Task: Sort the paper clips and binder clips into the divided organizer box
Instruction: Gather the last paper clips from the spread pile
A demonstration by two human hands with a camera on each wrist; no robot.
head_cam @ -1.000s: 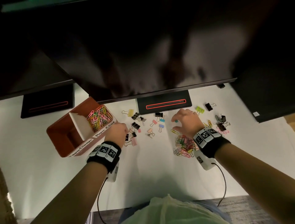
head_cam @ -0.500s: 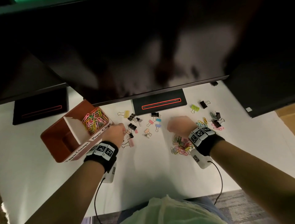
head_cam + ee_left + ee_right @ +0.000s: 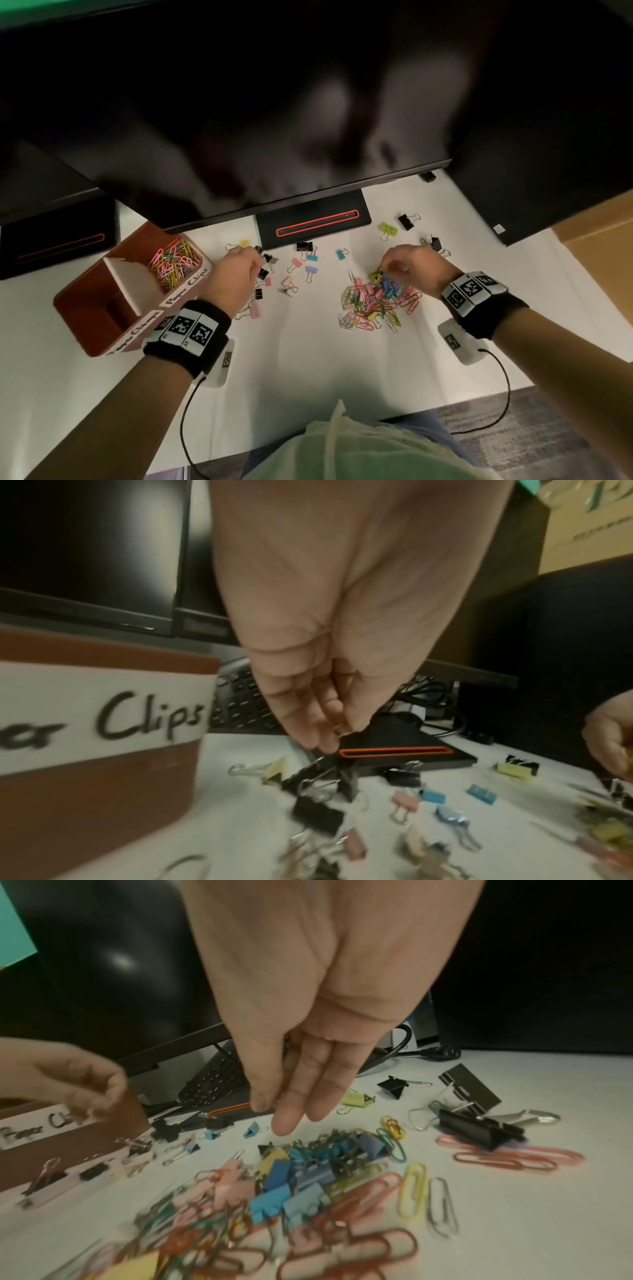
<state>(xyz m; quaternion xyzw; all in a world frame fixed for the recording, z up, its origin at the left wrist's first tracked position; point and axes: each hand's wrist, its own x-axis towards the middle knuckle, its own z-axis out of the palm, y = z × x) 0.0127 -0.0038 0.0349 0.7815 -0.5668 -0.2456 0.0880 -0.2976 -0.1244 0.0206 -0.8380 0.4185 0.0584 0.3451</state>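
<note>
My left hand [image 3: 236, 277] pinches a black binder clip [image 3: 329, 767] at the organizer box's [image 3: 102, 308] three o'clock, right hand [image 3: 411, 267] fingers hanging loose above the mixed clip pile [image 3: 373, 301], grasp unclear; monitor [image 3: 239, 120] overhangs at twelve.

left hand [image 3: 236, 274] fingertips pinched together, right hand [image 3: 416, 269] fingers hanging straight

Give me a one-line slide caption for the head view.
Both hands work loose clips: left hand among binder clips beside the organizer box, right hand over the mixed clip pile.

head: overhead, looking down | wrists: close, forward along fingers | shared: desk [image 3: 308, 359]
</note>
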